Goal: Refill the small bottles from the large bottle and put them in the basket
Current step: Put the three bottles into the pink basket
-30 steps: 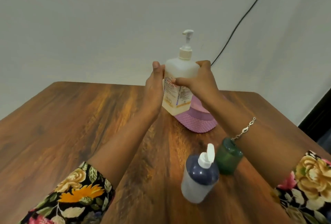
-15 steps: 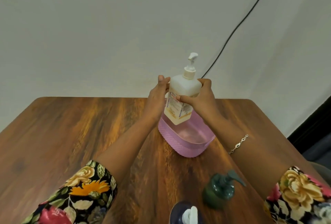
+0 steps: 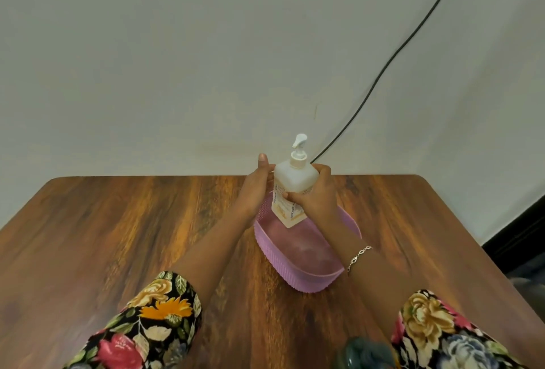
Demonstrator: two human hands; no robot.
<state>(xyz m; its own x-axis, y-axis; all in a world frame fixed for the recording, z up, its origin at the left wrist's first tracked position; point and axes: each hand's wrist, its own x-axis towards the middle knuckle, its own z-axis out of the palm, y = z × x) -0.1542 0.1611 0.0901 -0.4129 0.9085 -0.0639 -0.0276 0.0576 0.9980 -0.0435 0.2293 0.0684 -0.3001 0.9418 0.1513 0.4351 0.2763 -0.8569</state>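
1. Left hand and right hand grip the large bottle, fingers curled round it.
2. Bottle near upright, pump up, over the basket's far end.
3. Small green bottle at the near bench edge, well apart, right-hand side.

Wide passage over table left of basket; large bottle blocks basket's far end.

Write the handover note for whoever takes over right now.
Hands: left hand and right hand both hold the large bottle, tilted, over the far end of the pink basket.
Things: a green small bottle shows blurred at the bottom edge; no other small bottle is in view.
Done: nothing visible; the basket holds no small bottle.
Left: refill the small bottles and put them in the basket.
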